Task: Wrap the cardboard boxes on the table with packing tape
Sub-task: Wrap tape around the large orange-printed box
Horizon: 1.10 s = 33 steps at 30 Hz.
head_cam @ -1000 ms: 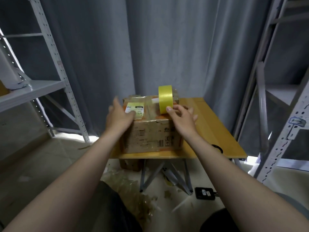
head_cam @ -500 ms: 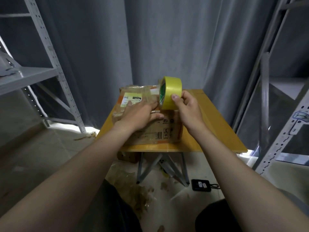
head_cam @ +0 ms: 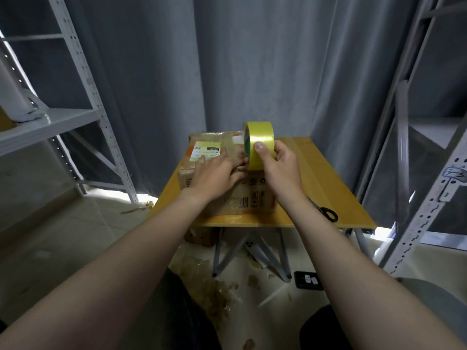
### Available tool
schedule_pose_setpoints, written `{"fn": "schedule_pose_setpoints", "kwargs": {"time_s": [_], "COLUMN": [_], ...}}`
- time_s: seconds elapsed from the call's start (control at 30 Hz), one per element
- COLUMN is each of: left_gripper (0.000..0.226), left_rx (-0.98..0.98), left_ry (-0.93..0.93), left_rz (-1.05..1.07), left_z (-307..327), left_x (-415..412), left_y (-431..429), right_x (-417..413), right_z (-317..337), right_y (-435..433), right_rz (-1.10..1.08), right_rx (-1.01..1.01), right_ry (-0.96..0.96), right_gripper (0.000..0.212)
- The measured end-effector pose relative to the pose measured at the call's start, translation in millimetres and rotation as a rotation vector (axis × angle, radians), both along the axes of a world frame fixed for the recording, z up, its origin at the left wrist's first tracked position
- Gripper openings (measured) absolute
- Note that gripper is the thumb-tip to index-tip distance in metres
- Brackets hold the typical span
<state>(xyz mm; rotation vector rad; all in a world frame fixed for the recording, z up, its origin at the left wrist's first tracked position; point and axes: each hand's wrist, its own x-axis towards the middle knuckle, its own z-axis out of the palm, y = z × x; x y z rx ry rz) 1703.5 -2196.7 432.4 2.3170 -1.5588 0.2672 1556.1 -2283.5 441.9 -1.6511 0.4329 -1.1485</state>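
Plainly, the cardboard box (head_cam: 252, 200) sits under our left hand (head_cam: 214, 173), whose fingers lie flat and slightly spread on its top, their tips touching the foot of the yellow tape roll (head_cam: 260, 137). Our right hand (head_cam: 280, 165) pinches that roll upright, thumb on its outer band, the other fingers behind it. We cannot see a free tape end, so the tape may refuse to start, or stick crooked if the roll tilts. Pulling hard could drag the box across the table (head_cam: 328, 183) toward the scissors (head_cam: 328, 214) beside our right wrist.
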Motion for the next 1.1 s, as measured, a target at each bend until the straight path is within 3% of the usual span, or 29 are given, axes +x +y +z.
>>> {"fn": "schedule_pose_setpoints", "kwargs": {"time_s": [0.17,0.3,0.9,0.97,1.1], "left_gripper": [0.037,0.047,0.056,0.060,0.070], "left_rx": [-0.003,0.016,-0.006,-0.106,-0.625], "left_ry": [0.031,0.024,0.018,0.102,0.173], "left_rz": [0.017,0.031,0.019,-0.010,0.073], "left_z": [4,2,1,-1,-28], "left_x": [1,4,6,5,8], "left_y": [-5,-9,-10,-4,26], "right_x": [-4,-19,-29,-32,-39], "right_z": [-4,-26,-111,-111,-101], "right_y": [21,33,35,32,13], "right_rz": [-0.116,-0.105,-0.045,-0.081,-0.266], "right_rx": [0.043,0.222,0.353,0.318,0.290], "right_ry": [-0.013,-0.047,0.230,0.234,0.197], "right_gripper": [0.026,0.025,0.029,0.034,0.029]}}
